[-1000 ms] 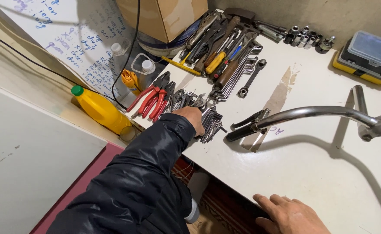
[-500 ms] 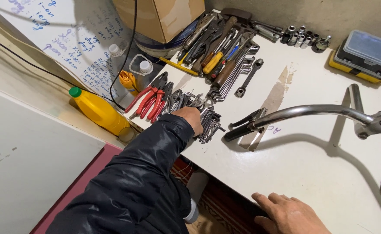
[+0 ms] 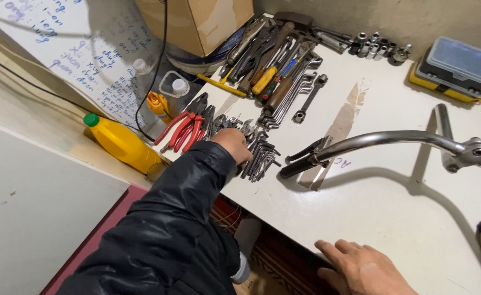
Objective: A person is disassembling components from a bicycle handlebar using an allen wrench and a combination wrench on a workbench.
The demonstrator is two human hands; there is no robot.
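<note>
I see my left hand [image 3: 234, 146] reaching out in its black padded sleeve [image 3: 169, 229] and resting on the fan of grey steel hex keys [image 3: 261, 157] at about ten o'clock on the white worktable [image 3: 393, 218]. The fingers curl down over the keys, but I cannot tell whether they have closed on one. My right hand [image 3: 363, 269] lies flat and open on the table edge at six o'clock, holding nothing. Red-handled pliers [image 3: 183, 129] lie just beside the keys at nine o'clock; the chrome handlebar with its black grip [image 3: 371, 143] runs across at three o'clock. I judge that the step in hand is picking a key; next I need a firm pinch on one.
</note>
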